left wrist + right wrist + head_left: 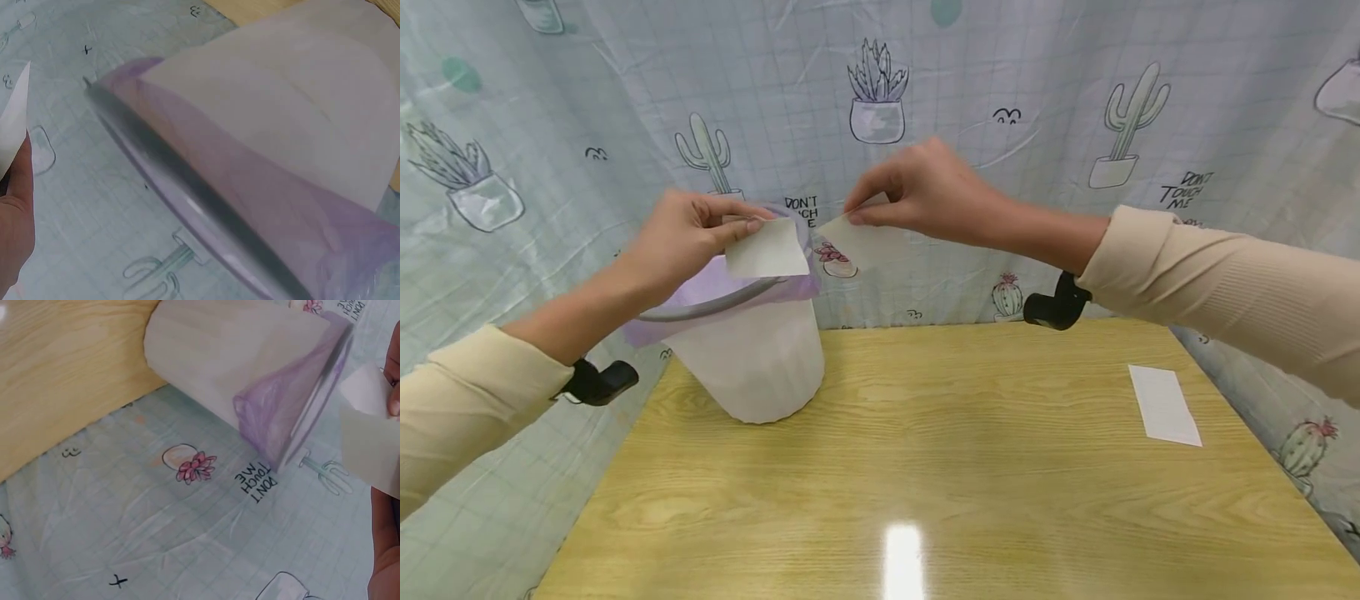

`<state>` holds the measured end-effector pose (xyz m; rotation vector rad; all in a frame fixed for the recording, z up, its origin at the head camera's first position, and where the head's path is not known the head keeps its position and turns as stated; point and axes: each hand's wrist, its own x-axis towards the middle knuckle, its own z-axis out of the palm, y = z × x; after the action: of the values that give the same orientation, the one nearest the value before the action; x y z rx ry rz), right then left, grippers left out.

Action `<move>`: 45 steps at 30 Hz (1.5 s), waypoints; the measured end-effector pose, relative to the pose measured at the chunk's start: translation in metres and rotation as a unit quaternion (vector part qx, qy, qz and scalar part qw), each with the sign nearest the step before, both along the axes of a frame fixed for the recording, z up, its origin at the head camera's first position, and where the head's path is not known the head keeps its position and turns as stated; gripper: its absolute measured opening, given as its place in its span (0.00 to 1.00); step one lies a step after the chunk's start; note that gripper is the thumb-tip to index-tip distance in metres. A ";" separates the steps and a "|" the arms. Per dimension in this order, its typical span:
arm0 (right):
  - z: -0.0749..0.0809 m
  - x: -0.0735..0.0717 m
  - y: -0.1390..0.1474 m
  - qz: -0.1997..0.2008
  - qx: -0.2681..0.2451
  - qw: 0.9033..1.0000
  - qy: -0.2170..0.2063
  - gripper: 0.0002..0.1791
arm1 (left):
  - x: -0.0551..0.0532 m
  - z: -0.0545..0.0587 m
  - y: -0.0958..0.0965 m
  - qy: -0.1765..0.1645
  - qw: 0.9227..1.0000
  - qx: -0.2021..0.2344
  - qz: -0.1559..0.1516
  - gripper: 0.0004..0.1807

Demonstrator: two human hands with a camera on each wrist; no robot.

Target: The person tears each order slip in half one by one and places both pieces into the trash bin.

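Note:
My left hand pinches a small pale piece of paper by its upper edge. It hangs over the mouth of a white waste bin lined with a lilac plastic bag. Just right of the bin, my right hand holds a second pale piece of paper between thumb and fingers, raised well above the tabletop. In the left wrist view, a paper corner sticks up from the left fingers. Pale paper also shows at the right wrist view's right edge.
A white slip of paper lies on the right side of the wooden table. The bin stands at the back left, with a grey rim. Behind hangs a sheet printed with potted cacti. Each wrist wears a black camera.

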<state>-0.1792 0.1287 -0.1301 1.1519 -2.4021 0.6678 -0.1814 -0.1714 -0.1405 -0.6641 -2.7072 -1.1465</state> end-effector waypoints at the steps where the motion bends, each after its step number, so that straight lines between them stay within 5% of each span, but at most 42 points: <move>1: 0.001 -0.001 -0.002 -0.005 0.002 1.000 -0.003 0.06 | -0.002 0.002 -0.002 -0.001 1.000 0.006 0.005 0.14; 8: 0.010 -0.011 -0.018 -0.010 0.009 1.000 -0.027 0.07 | -0.014 0.014 -0.022 -0.025 0.998 0.047 0.036 0.13; 20: 0.012 -0.034 -0.040 0.005 0.004 0.998 -0.063 0.08 | -0.015 0.019 -0.038 0.012 0.998 -0.004 0.054 0.17; 38: 0.036 -0.061 -0.069 -0.036 -0.007 0.995 -0.094 0.11 | -0.046 0.032 -0.056 -0.051 0.988 0.137 0.039 0.08; 45: 0.035 -0.068 -0.082 -0.042 -0.004 0.994 -0.102 0.11 | -0.055 0.036 -0.066 -0.073 0.983 0.157 0.057 0.08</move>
<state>-0.2467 0.0466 -0.0946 1.0160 -2.5978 0.8005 -0.2364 -0.2372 -0.1047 -0.3878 -2.5497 -1.5998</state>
